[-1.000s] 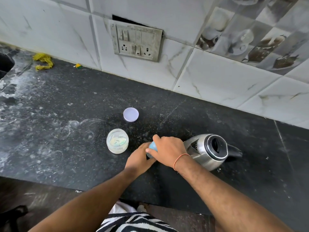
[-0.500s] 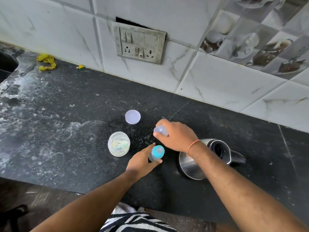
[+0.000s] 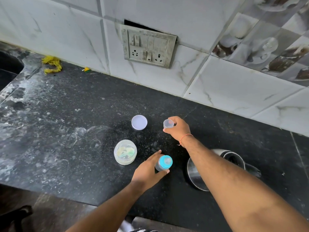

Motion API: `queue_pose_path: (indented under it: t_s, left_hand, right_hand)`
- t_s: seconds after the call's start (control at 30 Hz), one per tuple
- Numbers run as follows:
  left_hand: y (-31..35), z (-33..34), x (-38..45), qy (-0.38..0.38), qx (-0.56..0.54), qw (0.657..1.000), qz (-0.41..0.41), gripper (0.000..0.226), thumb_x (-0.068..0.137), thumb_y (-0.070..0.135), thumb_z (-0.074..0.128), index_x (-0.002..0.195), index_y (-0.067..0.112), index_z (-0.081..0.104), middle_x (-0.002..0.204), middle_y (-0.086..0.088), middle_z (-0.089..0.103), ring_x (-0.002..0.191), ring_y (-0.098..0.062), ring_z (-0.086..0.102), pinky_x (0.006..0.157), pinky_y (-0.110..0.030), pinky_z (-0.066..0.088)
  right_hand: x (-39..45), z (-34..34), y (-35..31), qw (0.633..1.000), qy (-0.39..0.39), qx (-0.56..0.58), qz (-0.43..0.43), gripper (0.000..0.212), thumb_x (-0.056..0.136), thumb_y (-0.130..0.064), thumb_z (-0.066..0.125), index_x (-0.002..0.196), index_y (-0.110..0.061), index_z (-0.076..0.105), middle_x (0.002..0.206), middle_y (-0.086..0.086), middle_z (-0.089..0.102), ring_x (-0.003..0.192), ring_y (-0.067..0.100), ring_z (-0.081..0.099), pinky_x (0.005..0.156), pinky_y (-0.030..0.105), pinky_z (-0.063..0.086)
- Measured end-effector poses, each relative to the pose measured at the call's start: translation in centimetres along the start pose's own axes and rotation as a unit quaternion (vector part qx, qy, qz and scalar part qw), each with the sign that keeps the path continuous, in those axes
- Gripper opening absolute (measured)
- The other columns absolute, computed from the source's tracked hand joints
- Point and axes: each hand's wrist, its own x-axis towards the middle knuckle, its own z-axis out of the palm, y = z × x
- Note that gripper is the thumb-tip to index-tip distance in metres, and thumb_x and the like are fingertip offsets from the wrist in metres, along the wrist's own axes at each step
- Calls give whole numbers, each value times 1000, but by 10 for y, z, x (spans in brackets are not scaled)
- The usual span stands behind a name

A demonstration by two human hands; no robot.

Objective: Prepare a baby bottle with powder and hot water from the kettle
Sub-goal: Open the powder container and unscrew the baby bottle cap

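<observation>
On the dark counter [image 3: 66, 131] your right hand [image 3: 178, 128] has lifted the clear cap [image 3: 168, 123] off and carried it back toward the wall, fingers pinching it, while your left hand [image 3: 147, 171] grips the bottle [image 3: 163, 163] upright beside the kettle [image 3: 217, 168], teat still to unscrew.

Wall switchboard [image 3: 148, 48], yellow scraps [image 3: 51, 64], dusty counter [image 3: 58, 118]

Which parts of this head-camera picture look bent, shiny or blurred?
Head view: the wide lens bows the wall tiles and counter edge; the kettle shows bright glare on its metal; the right forearm and the striped cloth at the bottom edge are soft; the lighting is even, with faint shadows.
</observation>
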Motion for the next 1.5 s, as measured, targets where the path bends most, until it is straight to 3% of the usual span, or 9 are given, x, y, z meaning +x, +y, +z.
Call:
queue_pose_path:
  t_s: [0.4,0.63,0.73,0.8,0.87,0.93,1.07,1.23,1.5]
  left_hand:
    - [1,-1,-2,2,-8,1000,2,67,94,58,78,154,49,49,172,33,30,146,3,48,105,-17,39]
    - [4,-3,-4,2,-9,1000,1,67,94,60,78,154,50,50,171,35,31,145,5,49,107,-19,40]
    - [3,-3,-4,7,-6,1000,6,67,93,59,79,154,48,52,170,33,34,146,5,48,109,-21,42]
    - [3,-2,-4,16,-10,1000,8,68,93,57,80,154,45,53,169,30,37,146,5,47,110,-22,42]
    - [2,-1,-5,19,-12,1000,4,72,92,57,81,157,44,51,166,30,43,145,6,48,114,-23,44]
    - [1,-1,-4,18,-3,1000,-2,75,92,60,79,158,42,50,155,26,58,140,0,57,111,-26,50]
    - [6,-4,-4,8,28,1000,-11,78,96,53,75,165,43,41,138,16,71,124,-11,69,94,-25,52]
    - [3,-5,-3,1,14,1000,10,80,90,57,71,162,55,36,141,26,69,119,-2,69,94,-33,59]
    - [4,-7,1,-10,34,999,10,49,95,49,74,140,37,60,122,17,73,108,-8,70,91,-34,59]
  right_hand:
    - [19,30,17,999,28,3,42,55,90,-25,89,136,-25,58,141,5,65,128,26,61,108,42,53]
    - [14,21,9,998,28,-37,44,102,82,-24,96,165,-21,38,168,8,42,151,34,47,122,50,44]
    - [-11,6,-9,990,123,-41,-50,71,93,-39,83,155,-23,52,155,5,55,139,28,55,114,43,51]
    - [-39,-5,-25,979,150,-46,-129,41,98,-51,70,133,-29,66,124,-4,67,111,18,66,94,41,60]
    - [-69,-15,-36,970,108,-131,-173,33,100,-65,59,104,-34,69,92,-10,69,85,16,68,71,36,57]
    - [-96,-19,-38,942,23,-280,-184,55,96,-81,46,93,-31,68,80,-7,69,78,21,69,64,33,50]
    - [-124,-11,-22,875,-69,-448,-172,75,90,-90,43,113,-24,68,104,7,76,99,34,73,72,39,48]
    - [-136,5,-7,874,-72,-451,-167,58,101,-69,54,127,-16,57,116,11,75,106,37,73,71,41,44]
    - [-129,-10,2,844,-146,-438,-271,42,100,-45,69,130,-19,54,116,9,66,103,37,68,70,42,43]
